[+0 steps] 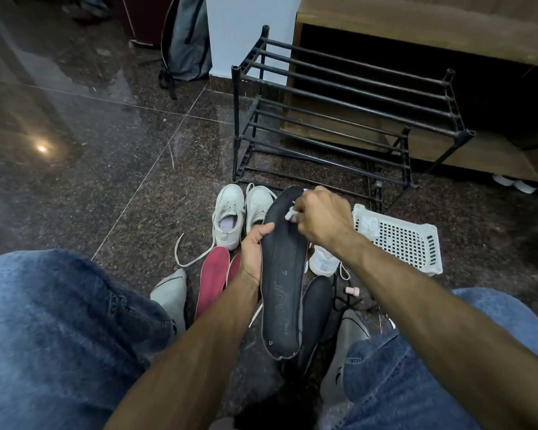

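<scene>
A long black insole stands nearly upright between my knees, its printed face toward me. My left hand grips its left edge near the middle, thumb on the front. My right hand is curled over the insole's upper end and pinches a small white wad of cloth or tissue against the black surface. A second black insole lies on the floor just behind and to the right.
Two red insoles lie left of my left wrist. A pair of white sneakers stands behind them, another white shoe under my right forearm. A white perforated basket lies at right, a black shoe rack behind. A loose white lace curls on the granite floor.
</scene>
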